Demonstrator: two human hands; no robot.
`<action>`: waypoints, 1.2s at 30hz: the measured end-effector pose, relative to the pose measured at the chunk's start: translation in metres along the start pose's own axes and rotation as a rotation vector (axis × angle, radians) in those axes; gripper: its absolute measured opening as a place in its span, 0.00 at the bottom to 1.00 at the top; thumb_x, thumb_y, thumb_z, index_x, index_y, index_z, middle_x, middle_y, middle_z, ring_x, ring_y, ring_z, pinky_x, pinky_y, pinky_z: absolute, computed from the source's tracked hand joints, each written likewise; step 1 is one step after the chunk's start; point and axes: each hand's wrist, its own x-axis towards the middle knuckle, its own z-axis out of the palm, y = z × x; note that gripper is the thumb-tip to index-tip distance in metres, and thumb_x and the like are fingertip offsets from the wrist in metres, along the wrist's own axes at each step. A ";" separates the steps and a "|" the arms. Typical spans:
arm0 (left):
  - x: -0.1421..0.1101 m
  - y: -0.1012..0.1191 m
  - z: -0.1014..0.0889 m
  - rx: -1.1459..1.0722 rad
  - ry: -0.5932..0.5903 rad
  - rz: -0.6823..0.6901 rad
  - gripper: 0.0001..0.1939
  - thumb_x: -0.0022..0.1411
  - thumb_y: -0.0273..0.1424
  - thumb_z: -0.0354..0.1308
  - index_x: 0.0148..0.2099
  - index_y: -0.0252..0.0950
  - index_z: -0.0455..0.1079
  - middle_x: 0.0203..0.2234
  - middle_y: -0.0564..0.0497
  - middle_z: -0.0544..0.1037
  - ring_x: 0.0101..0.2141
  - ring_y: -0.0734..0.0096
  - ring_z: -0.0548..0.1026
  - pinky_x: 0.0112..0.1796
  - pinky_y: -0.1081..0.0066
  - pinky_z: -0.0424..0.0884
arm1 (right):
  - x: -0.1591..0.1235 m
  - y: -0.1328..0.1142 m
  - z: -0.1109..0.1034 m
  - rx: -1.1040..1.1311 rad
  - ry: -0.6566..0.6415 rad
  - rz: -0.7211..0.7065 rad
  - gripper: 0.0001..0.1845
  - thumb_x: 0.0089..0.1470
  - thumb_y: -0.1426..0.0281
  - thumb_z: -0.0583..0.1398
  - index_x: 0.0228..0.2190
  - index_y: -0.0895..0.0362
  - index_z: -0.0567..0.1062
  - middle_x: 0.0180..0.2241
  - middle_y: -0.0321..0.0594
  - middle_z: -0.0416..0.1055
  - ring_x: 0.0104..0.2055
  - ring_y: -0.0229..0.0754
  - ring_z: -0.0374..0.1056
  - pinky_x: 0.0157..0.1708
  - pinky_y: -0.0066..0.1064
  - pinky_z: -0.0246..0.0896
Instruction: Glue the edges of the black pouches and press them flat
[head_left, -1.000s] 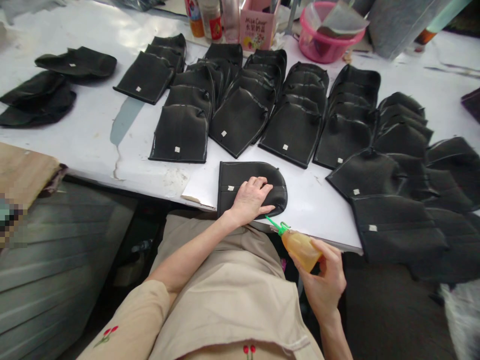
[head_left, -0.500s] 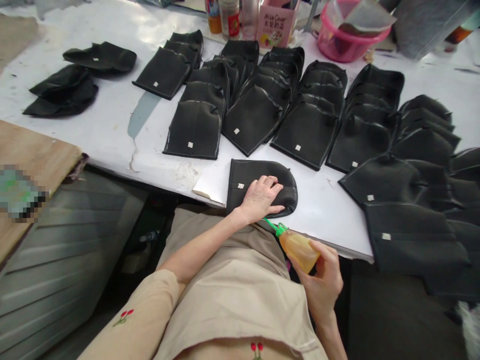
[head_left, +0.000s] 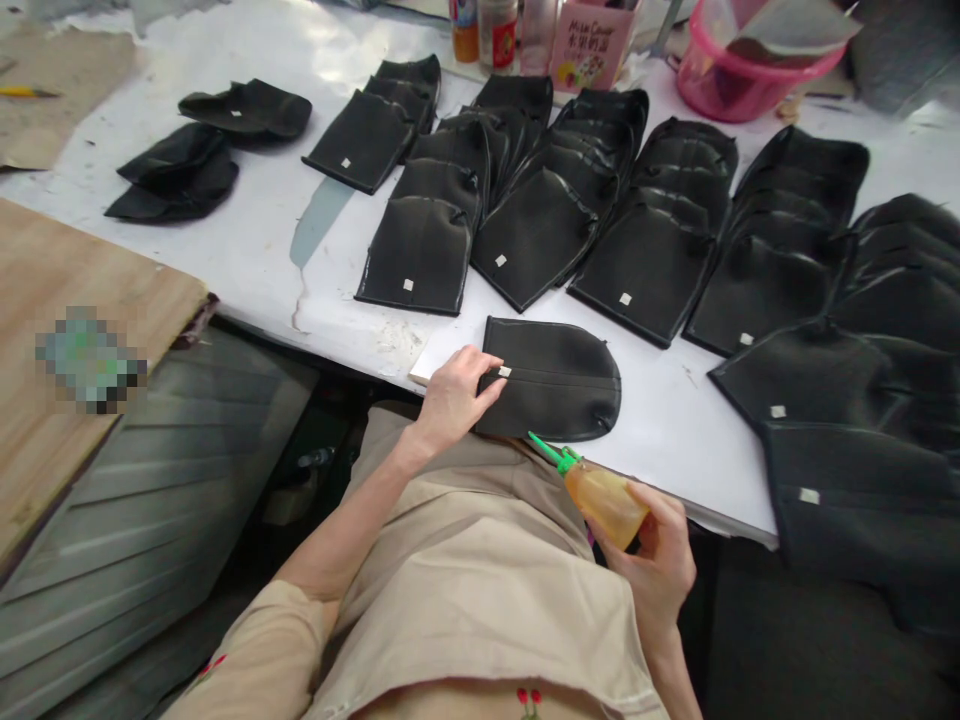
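One black leather-like piece (head_left: pixel 555 375), with a rounded right end and a seam along its middle, lies flat at the table's front edge. My left hand (head_left: pixel 456 398) grips its straight left edge, thumb and forefinger bent in close to a small white tag (head_left: pixel 505 371). The other fingertips are hidden. In my right hand (head_left: pixel 660 560) is a squeeze bottle (head_left: pixel 606 500) of amber liquid, fingers wrapped round its body. The bottle's green nozzle (head_left: pixel 547 448) points up and left, close to the piece's lower edge.
Overlapping rows of similar black pieces (head_left: pixel 645 260) cover the white table (head_left: pixel 262 280) behind and to the right. Loose black pieces (head_left: pixel 176 175) lie at left, near a wooden board (head_left: pixel 90 260). A pink basket (head_left: pixel 739 80), pink box (head_left: pixel 592 45) and jars (head_left: pixel 497 35) stand behind.
My left hand has moved left from the middle of the black piece to its straight edge. The right hand still holds the squeeze bottle. The camera view has shifted slightly left.
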 end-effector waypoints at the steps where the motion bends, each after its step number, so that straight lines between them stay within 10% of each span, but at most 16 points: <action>1: -0.008 -0.002 -0.004 0.013 0.006 -0.042 0.05 0.68 0.28 0.61 0.46 0.37 0.73 0.40 0.49 0.77 0.41 0.65 0.76 0.43 0.68 0.71 | 0.000 -0.001 0.001 0.001 -0.008 -0.002 0.27 0.52 0.69 0.73 0.53 0.51 0.74 0.46 0.45 0.72 0.49 0.52 0.72 0.42 0.42 0.73; 8: -0.047 -0.005 -0.014 0.042 -0.117 -0.346 0.08 0.69 0.35 0.61 0.36 0.39 0.71 0.27 0.55 0.79 0.29 0.70 0.77 0.31 0.73 0.62 | 0.003 -0.002 0.008 -0.022 -0.061 -0.027 0.27 0.52 0.69 0.72 0.53 0.51 0.74 0.47 0.46 0.73 0.49 0.52 0.72 0.41 0.42 0.73; 36: -0.057 -0.013 0.005 -0.239 -0.153 -0.458 0.15 0.70 0.35 0.56 0.30 0.38 0.71 0.22 0.54 0.79 0.25 0.72 0.74 0.31 0.73 0.61 | 0.018 -0.004 0.037 -0.029 -0.197 -0.105 0.29 0.51 0.68 0.73 0.54 0.51 0.73 0.48 0.46 0.72 0.49 0.53 0.72 0.43 0.45 0.73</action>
